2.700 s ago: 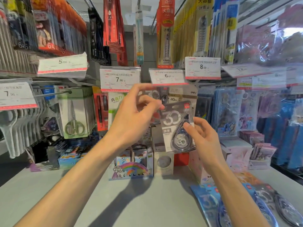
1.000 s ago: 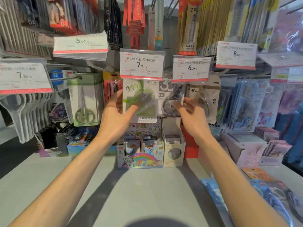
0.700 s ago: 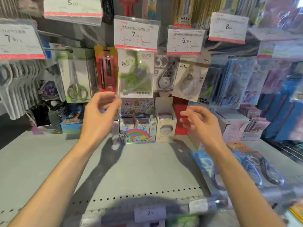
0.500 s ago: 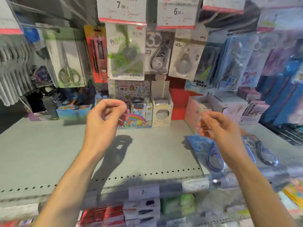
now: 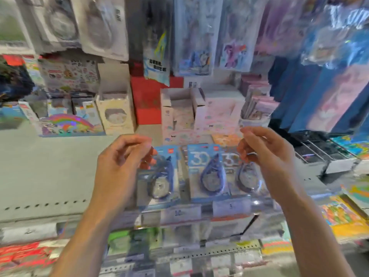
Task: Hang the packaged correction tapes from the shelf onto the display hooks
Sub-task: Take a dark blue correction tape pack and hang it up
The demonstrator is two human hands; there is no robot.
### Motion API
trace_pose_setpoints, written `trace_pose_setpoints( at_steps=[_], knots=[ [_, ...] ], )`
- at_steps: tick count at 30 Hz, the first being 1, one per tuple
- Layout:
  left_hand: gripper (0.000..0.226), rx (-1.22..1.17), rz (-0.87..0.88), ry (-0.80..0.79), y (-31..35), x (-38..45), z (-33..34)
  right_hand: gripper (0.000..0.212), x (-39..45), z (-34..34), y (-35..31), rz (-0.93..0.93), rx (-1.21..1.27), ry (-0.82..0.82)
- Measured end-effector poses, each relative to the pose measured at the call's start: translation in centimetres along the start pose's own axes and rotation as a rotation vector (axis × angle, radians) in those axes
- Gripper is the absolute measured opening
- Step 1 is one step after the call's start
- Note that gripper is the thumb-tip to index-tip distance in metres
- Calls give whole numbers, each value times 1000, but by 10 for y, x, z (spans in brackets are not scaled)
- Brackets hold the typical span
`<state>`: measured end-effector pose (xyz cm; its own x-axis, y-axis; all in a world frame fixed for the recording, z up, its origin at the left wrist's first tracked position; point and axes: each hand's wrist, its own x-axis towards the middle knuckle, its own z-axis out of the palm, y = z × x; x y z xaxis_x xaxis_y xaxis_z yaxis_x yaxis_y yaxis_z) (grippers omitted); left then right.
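Note:
Three packaged correction tapes lie side by side near the front of the grey shelf (image 5: 56, 168): a left blue pack (image 5: 162, 177), a middle blue pack (image 5: 207, 172) and a right pack (image 5: 247, 177). My left hand (image 5: 121, 166) hovers with its fingers loosely curled, the fingertips at the top edge of the left pack. My right hand (image 5: 265, 160) hangs over the right pack, partly covering it, with nothing in it. Other correction tape packs (image 5: 60, 23) hang on hooks at the upper left, blurred.
Along the shelf's back stand a rainbow display box (image 5: 67, 122), a cream box (image 5: 116, 114), a red box (image 5: 147, 100) and pale open cartons (image 5: 185, 116). Hanging packets fill the top. A wire rack (image 5: 319, 150) lies to the right. Price tags (image 5: 179, 212) line the front edge.
The tape pack held earlier now hangs on a hook. Both hands let go and dropped to the packs on the shelf, and the view tilted down and to the right.

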<state>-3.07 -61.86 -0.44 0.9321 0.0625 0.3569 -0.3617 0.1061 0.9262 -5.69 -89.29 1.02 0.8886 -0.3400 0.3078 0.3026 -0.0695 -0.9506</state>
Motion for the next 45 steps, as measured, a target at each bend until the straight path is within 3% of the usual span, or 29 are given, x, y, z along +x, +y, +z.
trace_pose_setpoints(
  at_steps=[8, 12, 14, 17, 20, 25, 29, 37, 42, 45],
  knots=[
    [21, 167, -9, -160, -18, 9, 125, 8, 52, -100, 39, 98, -272, -184],
    [15, 542, 19, -276, -37, 36, 158, 3, 66, -107, 62, 164, -477, -296],
    [8, 744, 69, -400, -44, 51, 167, 12, 68, -103, 69, 183, -581, -362],
    [26, 1128, 177, -624, -55, 69, 177, 20, 68, -96, 70, 230, -611, -390],
    [31, 1332, 138, -765, -59, 80, 182, 25, 68, -94, 67, 256, -569, -363],
    [32, 1200, 47, -769, -63, 89, 185, 30, 69, -96, 67, 344, -443, -319],
    [25, 936, -59, -711, -56, 94, 198, 20, 77, -110, 57, 396, -227, -266],
    [8, 410, -108, -477, -43, 106, 224, 15, 104, -118, 34, 268, -62, -311],
    [55, 206, -274, -482, -44, 101, 206, 13, 121, -101, 28, 219, 109, -210],
    [63, 179, -252, -468, -48, 96, 192, 12, 126, -82, 28, 197, 124, -214]
  ],
)
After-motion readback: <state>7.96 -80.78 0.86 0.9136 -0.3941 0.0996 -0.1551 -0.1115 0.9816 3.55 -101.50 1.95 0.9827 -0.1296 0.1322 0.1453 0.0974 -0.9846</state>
